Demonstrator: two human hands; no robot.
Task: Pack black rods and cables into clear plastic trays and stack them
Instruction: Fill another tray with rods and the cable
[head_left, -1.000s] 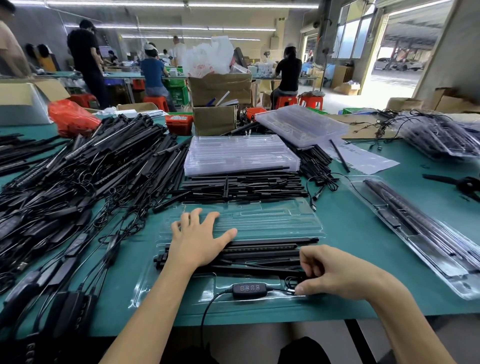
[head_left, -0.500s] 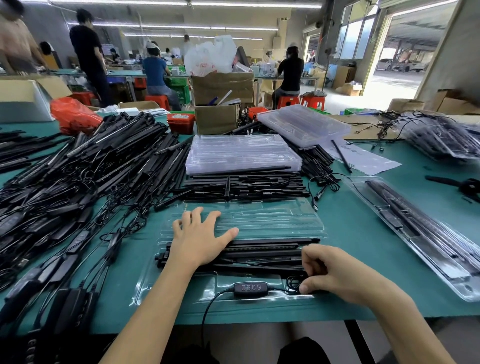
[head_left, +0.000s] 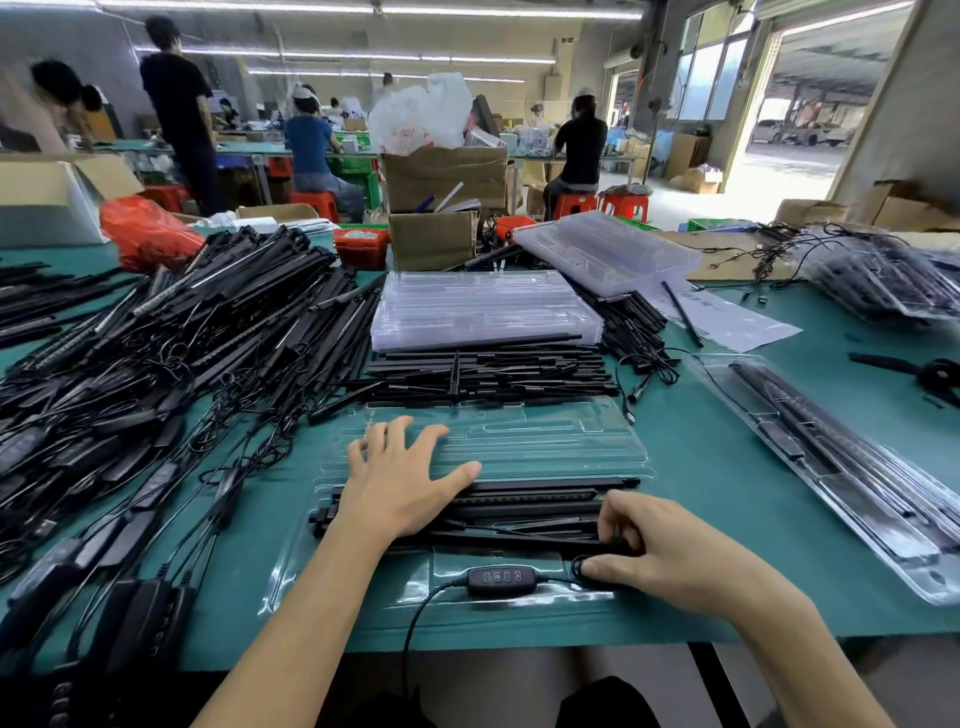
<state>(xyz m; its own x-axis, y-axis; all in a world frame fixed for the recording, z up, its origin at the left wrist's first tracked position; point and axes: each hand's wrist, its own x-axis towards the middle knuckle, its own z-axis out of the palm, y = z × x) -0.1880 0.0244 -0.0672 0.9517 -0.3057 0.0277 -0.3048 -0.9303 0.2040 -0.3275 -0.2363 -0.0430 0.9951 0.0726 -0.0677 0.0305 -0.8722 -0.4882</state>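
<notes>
Clear tray (head_left: 519, 441) lying open on the green table (head_left: 727, 467), black rods (head_left: 545, 501) bedded in its near half. Left hand (head_left: 400, 483) pressing flat, fingers spread, on rods and lid. Right hand (head_left: 660, 553) curled, seemingly pinching the coiled cable (head_left: 579, 569) beside the inline controller (head_left: 501, 579). Empty trays (head_left: 483, 306) stacked beyond.

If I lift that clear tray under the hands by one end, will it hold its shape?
Probably not: the clear thin plastic tray looks like flimsy film, so it would likely flex. The black rods inside may slide. The black cable with inline controller would likely dangle.
</notes>
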